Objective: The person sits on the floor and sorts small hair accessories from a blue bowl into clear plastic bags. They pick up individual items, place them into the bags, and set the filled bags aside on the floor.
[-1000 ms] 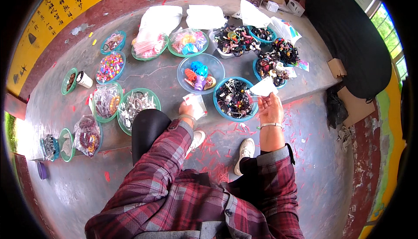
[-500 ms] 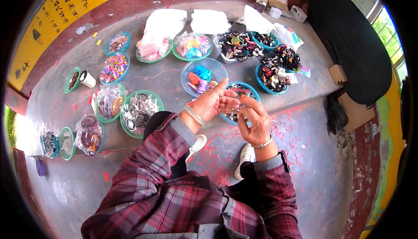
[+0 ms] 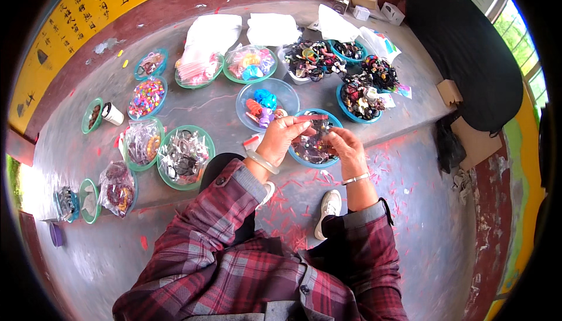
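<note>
Between my hands, over the blue bowl [image 3: 293, 158], is a small clear plastic bag with a red strip [image 3: 316, 117] along its top. My left hand [image 3: 280, 142] pinches the bag near the strip's left end. My right hand [image 3: 349, 150] is closed at the bag's right side, though its fingertips are hard to make out. Dark hair ties and small bright pieces fill the blue bowl; the bag and hands partly cover it. Just behind, a clear blue basin [image 3: 246, 105] holds blue, orange and purple pieces.
Bowls of beads [image 3: 147, 97], packed items [image 3: 186, 157] and dark hair ties [image 3: 363, 100] stand around on the grey ledge [image 3: 404, 116]. White sheets and a stack of pink-edged plastic bags [image 3: 198, 72] lie at the back. Red strips [image 3: 293, 215] litter the floor by my shoes.
My left hand has turned from palm-up with fingers extended to a pinch on the bag. The red strip now stretches out level between my hands. The view has shifted slightly.
</note>
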